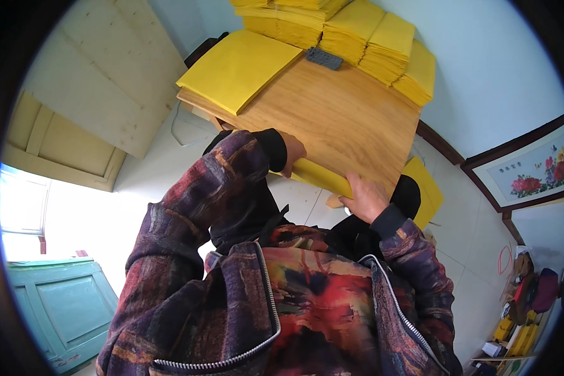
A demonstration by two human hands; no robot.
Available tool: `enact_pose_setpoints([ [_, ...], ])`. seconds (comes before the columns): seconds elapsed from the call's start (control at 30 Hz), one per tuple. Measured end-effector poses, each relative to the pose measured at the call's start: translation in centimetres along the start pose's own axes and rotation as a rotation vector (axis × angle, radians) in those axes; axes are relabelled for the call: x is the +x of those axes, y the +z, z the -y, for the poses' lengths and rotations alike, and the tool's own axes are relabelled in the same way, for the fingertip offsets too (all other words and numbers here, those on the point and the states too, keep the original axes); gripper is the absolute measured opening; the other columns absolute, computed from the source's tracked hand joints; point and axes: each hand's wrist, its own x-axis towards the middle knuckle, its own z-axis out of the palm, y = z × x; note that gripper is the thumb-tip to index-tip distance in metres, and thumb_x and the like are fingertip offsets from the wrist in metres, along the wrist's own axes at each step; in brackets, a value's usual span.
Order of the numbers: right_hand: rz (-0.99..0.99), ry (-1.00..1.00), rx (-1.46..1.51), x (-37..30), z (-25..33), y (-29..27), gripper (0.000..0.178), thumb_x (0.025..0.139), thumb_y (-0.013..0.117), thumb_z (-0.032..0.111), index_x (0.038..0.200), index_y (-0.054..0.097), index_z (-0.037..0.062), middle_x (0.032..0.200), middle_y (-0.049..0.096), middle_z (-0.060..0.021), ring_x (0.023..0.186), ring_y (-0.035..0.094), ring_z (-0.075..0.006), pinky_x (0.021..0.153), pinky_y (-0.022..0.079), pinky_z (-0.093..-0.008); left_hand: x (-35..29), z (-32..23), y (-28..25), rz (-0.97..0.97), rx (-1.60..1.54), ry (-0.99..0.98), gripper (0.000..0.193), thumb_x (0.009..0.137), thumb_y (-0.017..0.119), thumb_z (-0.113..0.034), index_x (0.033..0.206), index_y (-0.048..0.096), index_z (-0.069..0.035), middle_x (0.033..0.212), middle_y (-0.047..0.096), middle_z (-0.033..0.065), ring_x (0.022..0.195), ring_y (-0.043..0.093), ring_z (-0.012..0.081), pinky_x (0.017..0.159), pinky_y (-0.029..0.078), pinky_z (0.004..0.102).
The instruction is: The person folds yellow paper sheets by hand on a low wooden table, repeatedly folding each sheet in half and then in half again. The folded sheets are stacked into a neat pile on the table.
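Note:
A narrow band of folded yellow paper [323, 177] lies along the near edge of the wooden table [351, 119], slanting down to the right. My left hand [289, 152] closes on its left end, with most of the fingers hidden by the hand's back and the black cuff. At the other end my right hand [366, 199] grips the paper, its thumb and fingers curled at the edge. On the table's left side sits a flat pile of yellow paper [241, 69], close beyond my left forearm.
Tall bundles of yellow paper [373, 41] line the table's far side against the wall. A dark grey rectangular object [324, 58] rests before them. Right of the table is more yellow paper [425, 188], low down. Wooden boards [100, 69] lean at the left.

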Motion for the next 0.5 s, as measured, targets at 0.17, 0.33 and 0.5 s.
enact_pose_setpoints([
  [0.17,0.403,-0.091,0.803,0.7,-0.7,0.2,0.058,0.071,0.077,0.026,0.118,0.055,0.0003,0.095,0.064,-0.0262,0.092,0.063,-0.0371,0.077,0.050,-0.0401,-0.5,-0.6,-0.5,-0.296,0.254,-0.048,0.033,0.066,0.076,-0.026,0.095,0.067,-0.012,0.086,0.069,0.0098,0.089,0.066,0.0317,0.077,0.050,0.0438],
  [0.33,-0.001,-0.068,0.160,0.2,0.0,0.1,0.055,0.071,0.078,0.025,0.114,0.058,-0.0022,0.090,0.066,-0.0150,0.083,0.061,-0.0245,0.077,0.049,-0.0350,-0.7,-0.4,-0.9,-0.028,0.094,-0.081,0.032,0.065,0.076,-0.028,0.090,0.063,-0.013,0.082,0.067,0.0085,0.087,0.065,0.0310,0.075,0.049,0.0445],
  [0.5,0.220,-0.093,0.424,0.5,-0.3,-0.3,0.055,0.070,0.079,0.026,0.113,0.058,-0.0022,0.087,0.065,-0.0158,0.083,0.061,-0.0239,0.076,0.048,-0.0349,-1.0,-0.2,-1.2,-0.107,0.173,-0.062,0.029,0.066,0.075,-0.026,0.088,0.063,-0.013,0.081,0.067,0.0084,0.085,0.065,0.0323,0.075,0.050,0.0447],
])
